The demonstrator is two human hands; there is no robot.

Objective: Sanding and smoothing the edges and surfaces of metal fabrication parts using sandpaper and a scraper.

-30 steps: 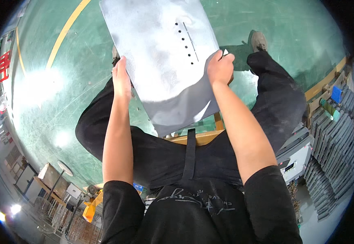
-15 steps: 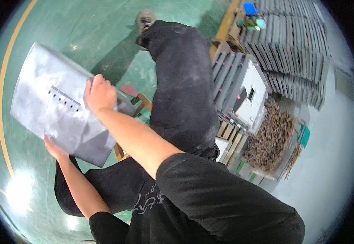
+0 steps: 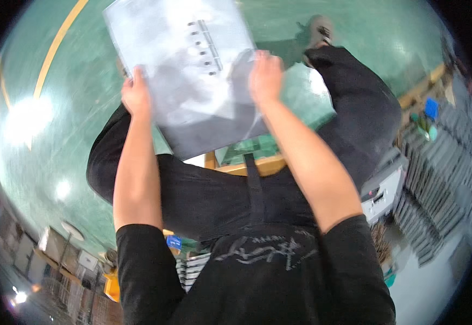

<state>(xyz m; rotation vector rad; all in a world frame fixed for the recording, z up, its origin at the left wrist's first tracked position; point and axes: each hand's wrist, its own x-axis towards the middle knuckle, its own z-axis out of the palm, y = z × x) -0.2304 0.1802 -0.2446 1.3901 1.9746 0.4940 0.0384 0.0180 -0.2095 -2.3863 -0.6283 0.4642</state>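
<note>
A large grey sheet-metal panel [image 3: 173, 100] is held up in front of me, over the gap between my legs. A long slotted strip and a row of several small dark holes run across its face. My left hand [image 3: 136, 96] grips its left edge, thumb on the face and the other fingers hidden behind. On the opposite edge, my right hand [image 3: 266, 77] is closed round the metal, a little blurred. The panel's lower corner hangs above my left thigh.
A wooden frame [image 3: 273, 164] shows between my legs. To the right stand stacked grey panels [image 3: 431, 179], a white-faced metal piece [image 3: 385, 196], a bundle of brown rods [image 3: 381, 244] and a green bottle [image 3: 425, 130]. A yellow line [image 3: 57, 46] crosses the green floor; a yellow object [image 3: 111, 286] is behind.
My view has swung to the left. The panel has turned and come in front of me, and my right hand has moved to its right edge; both hands still grip it.
</note>
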